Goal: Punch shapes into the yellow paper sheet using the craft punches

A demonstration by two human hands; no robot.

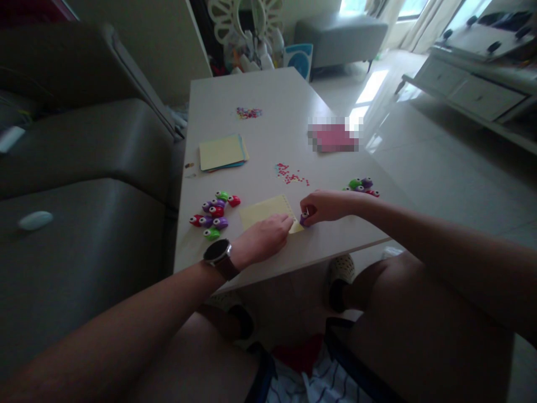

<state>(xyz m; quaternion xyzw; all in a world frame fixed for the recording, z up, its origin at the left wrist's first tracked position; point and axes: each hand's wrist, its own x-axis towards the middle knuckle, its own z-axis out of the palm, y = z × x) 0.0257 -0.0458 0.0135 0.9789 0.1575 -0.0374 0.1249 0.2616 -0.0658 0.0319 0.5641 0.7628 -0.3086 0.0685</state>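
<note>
On the near part of the table, a pale yellow card (260, 212) has a row of small notches or holes along its right edge. My left hand (271, 234), with a watch at the wrist, lies over the card's near part, its fingers closed on it near the right edge. In my right hand (322, 205) is a small purple paper punch (304, 219), pinched at the card's right corner; its jaw is partly hidden. Left of the card lies a group of red, green and purple punches (216, 211). More punches (361, 185) sit beyond my right forearm.
Red paper bits (290, 174) are scattered beyond the card. Farther off lie a pile of multicoloured bits (249, 113), a stack of coloured cards (223, 152) and a blurred pink item (334, 137). A grey sofa (84, 235) borders the white table (268, 89) on the left.
</note>
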